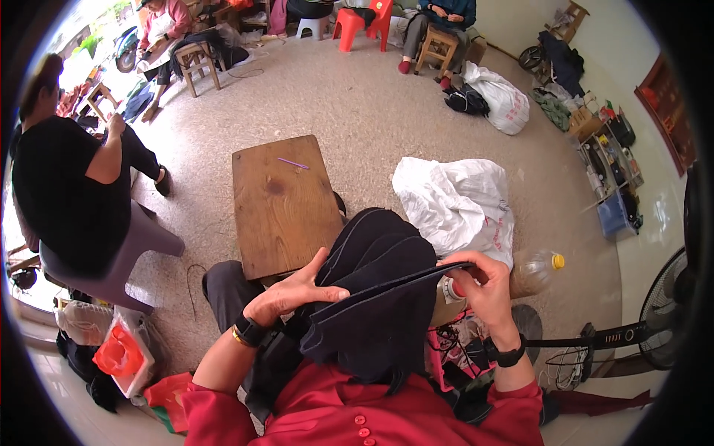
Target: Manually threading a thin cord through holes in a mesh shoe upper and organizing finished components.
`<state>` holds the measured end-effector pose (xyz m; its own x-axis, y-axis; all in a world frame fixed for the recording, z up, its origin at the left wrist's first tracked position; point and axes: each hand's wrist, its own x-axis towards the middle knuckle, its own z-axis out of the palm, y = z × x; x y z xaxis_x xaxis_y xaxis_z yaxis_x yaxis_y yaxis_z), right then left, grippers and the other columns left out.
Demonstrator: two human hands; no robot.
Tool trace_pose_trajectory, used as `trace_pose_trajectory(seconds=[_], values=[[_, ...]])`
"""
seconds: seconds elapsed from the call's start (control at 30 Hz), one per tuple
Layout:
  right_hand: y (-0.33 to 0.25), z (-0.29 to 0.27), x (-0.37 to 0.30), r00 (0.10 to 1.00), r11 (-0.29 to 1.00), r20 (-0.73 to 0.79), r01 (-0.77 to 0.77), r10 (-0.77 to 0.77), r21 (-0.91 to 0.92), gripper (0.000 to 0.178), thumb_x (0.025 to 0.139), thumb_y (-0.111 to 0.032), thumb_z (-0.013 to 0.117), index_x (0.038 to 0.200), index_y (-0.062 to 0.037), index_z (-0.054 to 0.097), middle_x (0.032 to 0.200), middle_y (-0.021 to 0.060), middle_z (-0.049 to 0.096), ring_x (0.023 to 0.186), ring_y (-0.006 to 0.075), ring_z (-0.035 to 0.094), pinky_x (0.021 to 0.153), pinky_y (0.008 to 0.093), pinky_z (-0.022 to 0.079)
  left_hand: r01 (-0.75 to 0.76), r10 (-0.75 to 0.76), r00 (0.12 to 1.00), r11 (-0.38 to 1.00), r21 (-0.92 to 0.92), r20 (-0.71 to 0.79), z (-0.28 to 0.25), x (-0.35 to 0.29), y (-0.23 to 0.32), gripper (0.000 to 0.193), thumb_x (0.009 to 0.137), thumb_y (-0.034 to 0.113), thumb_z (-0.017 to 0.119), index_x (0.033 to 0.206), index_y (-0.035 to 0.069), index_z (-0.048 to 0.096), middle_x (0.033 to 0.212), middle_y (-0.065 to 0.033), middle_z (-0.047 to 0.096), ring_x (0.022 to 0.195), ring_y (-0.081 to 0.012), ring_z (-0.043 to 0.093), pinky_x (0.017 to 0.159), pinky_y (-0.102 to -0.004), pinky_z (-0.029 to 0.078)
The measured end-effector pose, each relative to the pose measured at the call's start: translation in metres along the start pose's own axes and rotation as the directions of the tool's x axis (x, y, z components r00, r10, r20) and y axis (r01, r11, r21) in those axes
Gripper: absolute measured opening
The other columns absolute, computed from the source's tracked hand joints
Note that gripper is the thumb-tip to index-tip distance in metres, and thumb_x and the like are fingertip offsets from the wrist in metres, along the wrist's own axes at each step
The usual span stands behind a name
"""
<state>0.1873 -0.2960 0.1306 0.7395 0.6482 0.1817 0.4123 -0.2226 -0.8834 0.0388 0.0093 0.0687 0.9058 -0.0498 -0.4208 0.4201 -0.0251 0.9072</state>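
Observation:
In front of my chest lies a stack of dark navy cloth pieces (383, 297), layered like a fan, with rounded far ends and thin pale lines along some edges. My left hand (294, 293) holds the left side of the stack, its thumb lying over the cloth and part of its fingers hidden behind. My right hand (483, 286) pinches the far right end of a folded edge, which is raised and stretches across toward the left hand. Dark bands circle both wrists.
A wooden stool (286, 212) with a purple pen-like stick (293, 163) stands ahead. To the right are a white sack (457, 201), a plastic bottle (535, 271), a pink basket (446, 353) and a fan (662, 308). A person in black (71, 186) sits at left; others sit farther off.

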Motion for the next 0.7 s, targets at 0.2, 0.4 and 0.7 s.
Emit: trace_pose_trajectory(seconds=[0.2, 0.4, 0.7], values=[[-0.009, 0.003, 0.004, 1.000, 0.983, 0.015, -0.027, 0.025, 0.181, 0.021, 0.095, 0.014, 0.061, 0.110, 0.0030, 0.071, 0.106, 0.0074, 0.074, 0.096, 0.0129, 0.070, 0.087, 0.0254, 0.058, 0.010, 0.000, 0.999, 0.979, 0.204, -0.051, 0.000, 0.004, -0.004, 0.132, 0.075, 0.050, 0.086, 0.161, -0.011, 0.008, 0.167, -0.0298, 0.022, 0.159, -0.0322, 0.019, 0.128, -0.0363, 0.018], [-0.054, -0.005, 0.025, 0.978, 0.952, 0.059, 0.178, -0.198, 0.249, 0.018, 0.099, -0.005, 0.054, 0.099, 0.0047, 0.070, 0.103, 0.0138, 0.072, 0.101, 0.0196, 0.068, 0.092, 0.0301, 0.053, 0.010, 0.004, 0.996, 0.988, 0.152, -0.089, 0.000, 0.007, -0.009, 0.127, 0.077, 0.046, 0.085, 0.163, -0.008, 0.008, 0.164, -0.0288, 0.031, 0.155, -0.0317, 0.031, 0.126, -0.0345, 0.024], [-0.124, 0.012, 0.052, 0.847, 0.845, 0.199, 0.410, -0.492, 0.342, 0.024, 0.086, -0.012, 0.081, 0.079, -0.0048, 0.059, 0.090, 0.0070, 0.063, 0.091, 0.0172, 0.060, 0.086, 0.0300, 0.045, 0.047, -0.049, 0.998, 0.996, -0.078, -0.030, -0.010, 0.027, -0.041, 0.116, 0.082, 0.032, 0.082, 0.167, 0.005, 0.008, 0.159, -0.0218, 0.043, 0.144, -0.0260, 0.046, 0.117, -0.0292, 0.035]])
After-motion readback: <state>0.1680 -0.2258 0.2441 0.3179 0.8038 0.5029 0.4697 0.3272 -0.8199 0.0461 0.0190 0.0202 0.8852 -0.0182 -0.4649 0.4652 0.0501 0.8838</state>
